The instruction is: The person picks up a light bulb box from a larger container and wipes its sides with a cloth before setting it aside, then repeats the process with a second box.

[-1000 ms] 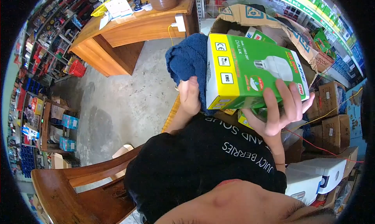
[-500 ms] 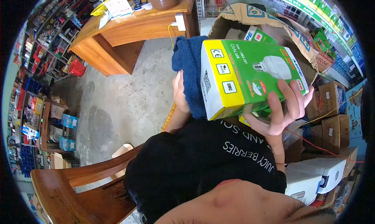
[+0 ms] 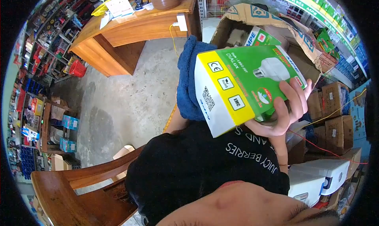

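Observation:
A green, white and yellow light bulb box (image 3: 252,76) is tilted in front of my chest. My right hand (image 3: 290,105) grips its right end, fingers curled over the printed face. A folded dark blue towel (image 3: 189,84) lies against the box's left end. Behind that cloth my left hand is mostly hidden, with the forearm (image 3: 177,123) showing below it. The towel stays held up from that side.
Beyond the box stands an open cardboard carton (image 3: 312,48) with another green bulb box (image 3: 262,37) inside. A wooden desk (image 3: 154,27) is at the upper left, a wooden chair (image 3: 87,174) at the lower left. Brown cartons (image 3: 338,131) are stacked at right.
The bulb box has tipped, its left end coming lower and closer to me, showing more of the QR-code side. The towel has shifted with it and now covers my left fingers.

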The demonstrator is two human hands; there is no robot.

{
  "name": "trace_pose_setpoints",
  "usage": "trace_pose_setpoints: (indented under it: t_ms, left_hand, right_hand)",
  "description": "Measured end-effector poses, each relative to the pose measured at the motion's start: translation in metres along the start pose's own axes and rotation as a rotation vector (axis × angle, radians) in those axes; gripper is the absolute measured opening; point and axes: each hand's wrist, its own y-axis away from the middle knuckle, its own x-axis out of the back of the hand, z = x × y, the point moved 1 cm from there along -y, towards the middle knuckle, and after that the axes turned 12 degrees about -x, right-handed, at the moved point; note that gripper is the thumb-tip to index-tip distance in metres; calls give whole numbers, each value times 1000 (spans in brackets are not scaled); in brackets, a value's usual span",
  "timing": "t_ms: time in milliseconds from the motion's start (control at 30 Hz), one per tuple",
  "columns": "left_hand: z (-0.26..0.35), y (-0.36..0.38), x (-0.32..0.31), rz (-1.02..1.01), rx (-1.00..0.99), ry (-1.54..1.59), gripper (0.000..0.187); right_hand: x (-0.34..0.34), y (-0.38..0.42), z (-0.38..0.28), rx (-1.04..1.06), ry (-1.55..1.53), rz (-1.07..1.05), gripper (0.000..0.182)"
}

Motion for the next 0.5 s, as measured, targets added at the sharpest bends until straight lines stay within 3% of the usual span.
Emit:
trace_pose_setpoints:
  t_ms: [233,400,500]
  left_hand:
    - [-5,-9,-3,-76,-19,12,41]
    - [-11,-12,-4,-111,-18,20,42]
    - [-11,-10,0,-98,15,45,42]
  right_hand:
    - [3,-1,-2,-6,19,-32,44]
    - [1,1,-11,-3,-182,-156,39]
    - [-3,1,-12,-16,-170,-118,41]
